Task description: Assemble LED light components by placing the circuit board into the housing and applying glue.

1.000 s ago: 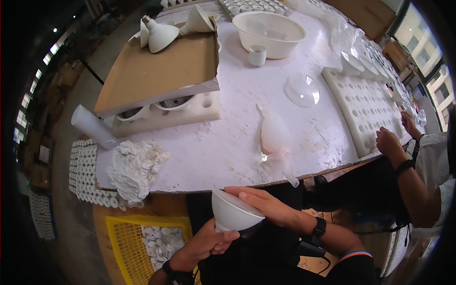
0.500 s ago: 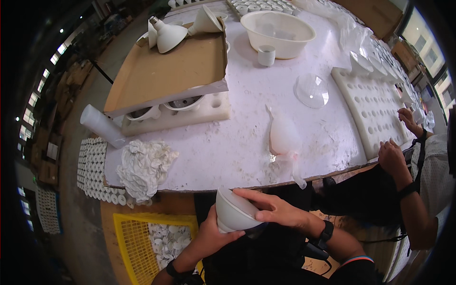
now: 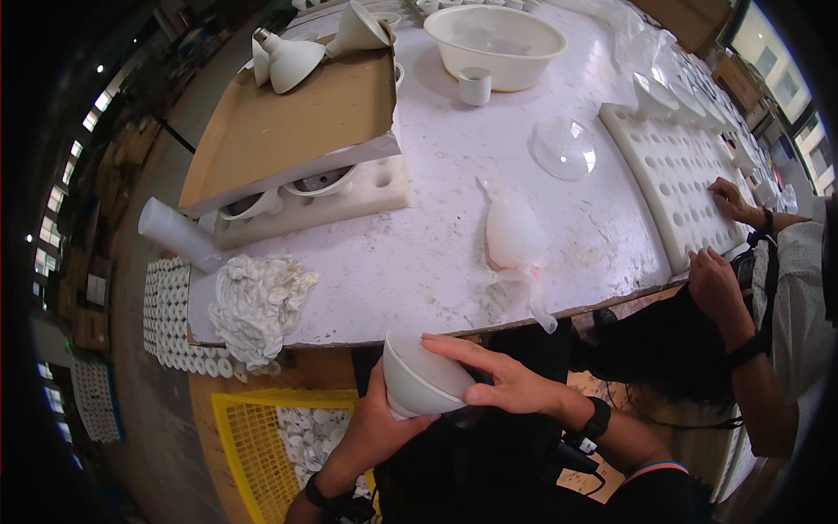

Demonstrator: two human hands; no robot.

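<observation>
Over my lap, just off the table's near edge, a white cone-shaped lamp housing (image 3: 410, 384) with a frosted cover is tilted on its side. My left hand (image 3: 375, 428) is closed round its left side and underside, thumb along the bottom. My right hand (image 3: 511, 380) grips it from the right, its fingers stretched over the cover and its thumb pressed near the rim. A tied translucent plastic bag (image 3: 515, 231) lies on the table (image 3: 419, 288) ahead of my hands. Farther back sits a clear dome cover (image 3: 563, 148).
Left on the table are a crumpled white cloth (image 3: 257, 306), a translucent tube (image 3: 179, 234) and a cardboard tray (image 3: 288, 131) bearing lamp housings. A white basin (image 3: 493, 48) and small cup (image 3: 474, 86) stand behind. A yellow crate (image 3: 249, 458) is below. At right, a co-worker's hands (image 3: 716, 279) touch a foam board (image 3: 672, 192).
The table scene has shifted slightly up and left in view. Both hands keep hold of the lamp housing, which has turned a little. The co-worker's far hand has moved closer to the foam board.
</observation>
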